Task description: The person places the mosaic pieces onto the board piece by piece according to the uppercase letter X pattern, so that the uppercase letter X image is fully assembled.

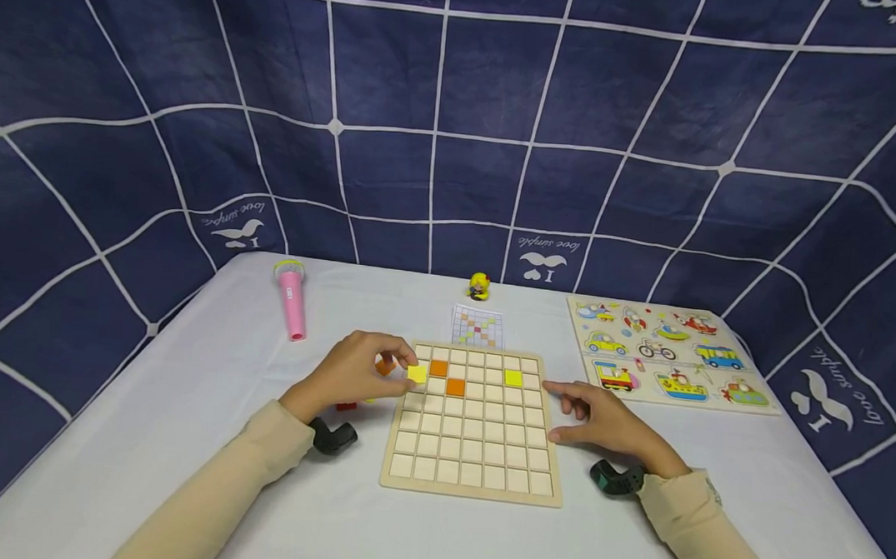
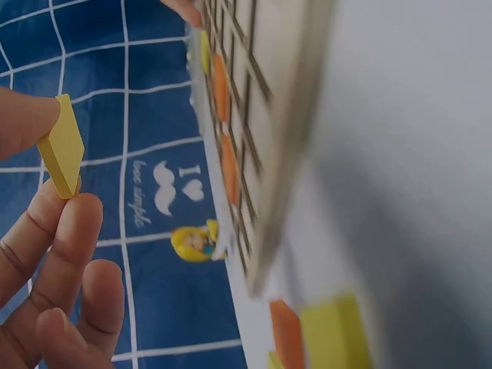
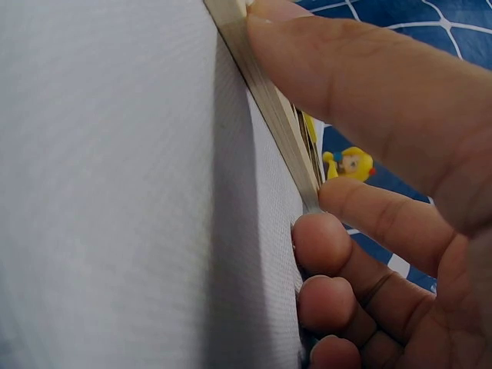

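Note:
My left hand (image 1: 357, 372) pinches a yellow square tile (image 1: 417, 373) between thumb and fingertips, over the upper left corner of a wooden grid board (image 1: 470, 491). In the left wrist view the yellow tile (image 2: 68, 146) is tilted and held apart from the board. Two orange tiles (image 1: 454, 386) and a yellow-green tile (image 1: 514, 377) lie in the board's cells. My right hand (image 1: 600, 415) touches the board's right edge with thumb and index finger; its other fingers curl loosely, as the right wrist view shows.
Loose orange, red and yellow tiles (image 1: 346, 406) lie left of the board, partly hidden by the left hand. Behind it are a printed pattern card (image 1: 478, 326) and a small yellow-haired figure (image 1: 478, 287). A pink toy microphone (image 1: 293, 302) lies left, a vehicle puzzle board (image 1: 666, 356) right.

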The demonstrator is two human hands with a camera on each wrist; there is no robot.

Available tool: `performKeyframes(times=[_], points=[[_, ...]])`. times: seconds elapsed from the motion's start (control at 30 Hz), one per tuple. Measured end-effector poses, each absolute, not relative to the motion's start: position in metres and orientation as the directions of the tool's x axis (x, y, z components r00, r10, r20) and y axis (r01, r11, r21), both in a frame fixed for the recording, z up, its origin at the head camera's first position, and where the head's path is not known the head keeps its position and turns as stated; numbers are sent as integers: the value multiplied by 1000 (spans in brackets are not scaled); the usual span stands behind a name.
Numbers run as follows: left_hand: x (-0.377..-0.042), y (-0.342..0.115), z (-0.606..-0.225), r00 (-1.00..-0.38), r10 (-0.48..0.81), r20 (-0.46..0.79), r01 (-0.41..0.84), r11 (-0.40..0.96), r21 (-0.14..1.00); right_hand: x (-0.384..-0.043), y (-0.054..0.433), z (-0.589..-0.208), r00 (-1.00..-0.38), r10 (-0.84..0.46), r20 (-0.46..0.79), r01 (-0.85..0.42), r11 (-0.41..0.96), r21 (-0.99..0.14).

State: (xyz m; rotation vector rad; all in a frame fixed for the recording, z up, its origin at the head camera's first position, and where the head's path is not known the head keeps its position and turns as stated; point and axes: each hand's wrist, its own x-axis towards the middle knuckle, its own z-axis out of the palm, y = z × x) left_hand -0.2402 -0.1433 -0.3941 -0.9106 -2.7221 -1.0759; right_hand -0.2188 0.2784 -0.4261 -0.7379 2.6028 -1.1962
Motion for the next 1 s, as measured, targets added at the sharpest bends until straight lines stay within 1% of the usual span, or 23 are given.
performKeyframes(times=[0.33, 0.73, 1.0], points=[[-241, -113, -385, -814, 513, 271, 553, 543, 632, -221, 279, -427, -860, -508, 47, -374, 564, -736], [-246, -78, -386, -770, 564, 300, 599, 473, 646, -219, 279, -428, -863, -504, 37, -361, 564, -743], [-249, -61, -390, -777, 552, 302, 593, 484, 643, -219, 279, -427, -866, -499, 36, -358, 568, -741]])
